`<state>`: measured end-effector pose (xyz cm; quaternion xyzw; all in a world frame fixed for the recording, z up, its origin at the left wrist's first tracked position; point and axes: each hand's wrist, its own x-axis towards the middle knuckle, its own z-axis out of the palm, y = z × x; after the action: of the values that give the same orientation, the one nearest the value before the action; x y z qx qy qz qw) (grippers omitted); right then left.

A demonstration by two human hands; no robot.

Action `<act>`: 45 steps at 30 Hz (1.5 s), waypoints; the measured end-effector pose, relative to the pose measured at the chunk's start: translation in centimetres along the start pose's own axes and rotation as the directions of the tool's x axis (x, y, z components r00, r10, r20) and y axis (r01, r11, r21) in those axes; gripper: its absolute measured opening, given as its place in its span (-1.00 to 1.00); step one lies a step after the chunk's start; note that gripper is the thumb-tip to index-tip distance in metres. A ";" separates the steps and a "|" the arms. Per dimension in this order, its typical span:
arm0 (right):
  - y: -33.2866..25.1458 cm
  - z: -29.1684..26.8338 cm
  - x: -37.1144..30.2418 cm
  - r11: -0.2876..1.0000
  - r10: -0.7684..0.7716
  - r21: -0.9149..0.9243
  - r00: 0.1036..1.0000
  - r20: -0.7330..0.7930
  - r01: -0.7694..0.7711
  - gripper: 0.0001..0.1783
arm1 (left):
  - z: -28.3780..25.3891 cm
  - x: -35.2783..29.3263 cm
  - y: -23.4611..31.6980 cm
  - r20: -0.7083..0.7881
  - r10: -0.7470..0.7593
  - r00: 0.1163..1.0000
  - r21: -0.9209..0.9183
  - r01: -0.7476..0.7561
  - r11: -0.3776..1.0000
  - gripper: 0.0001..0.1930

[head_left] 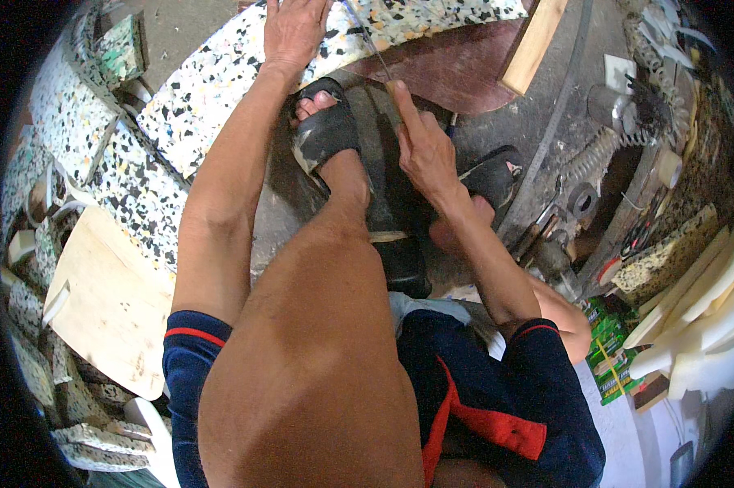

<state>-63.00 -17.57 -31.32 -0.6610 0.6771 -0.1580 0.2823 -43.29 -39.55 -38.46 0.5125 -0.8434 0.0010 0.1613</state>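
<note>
My left hand lies flat, fingers stretched forward, on a speckled white foam sheet at the top of the view. The upper edge of the picture cuts off its fingertips. My right hand is closed around the handle end of a long, thin-bladed knife. The blade slants up and left over the foam, right of my left hand; its tip is out of view. Beneath the foam's near edge is a dark red-brown board. My sandalled left foot stands just below that edge.
A pale wooden strip crosses the board's right end. A grey hose, a tape roll and loose tools lie on the right. Foam offcuts and a pale plywood piece crowd the left. White foam strips are piled lower right.
</note>
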 end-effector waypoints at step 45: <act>-3.6 -1.9 3.1 0.987 0.135 -0.096 0.988 0.076 -0.128 -0.24 | 0.5 0.2 -0.2 0.080 -0.038 0.996 0.055 0.033 0.998 -0.52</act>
<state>-61.12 -21.22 -28.19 -0.6330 0.7135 -0.0806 0.2893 -43.37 -39.89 -38.91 0.5311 -0.8397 -0.0002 0.1132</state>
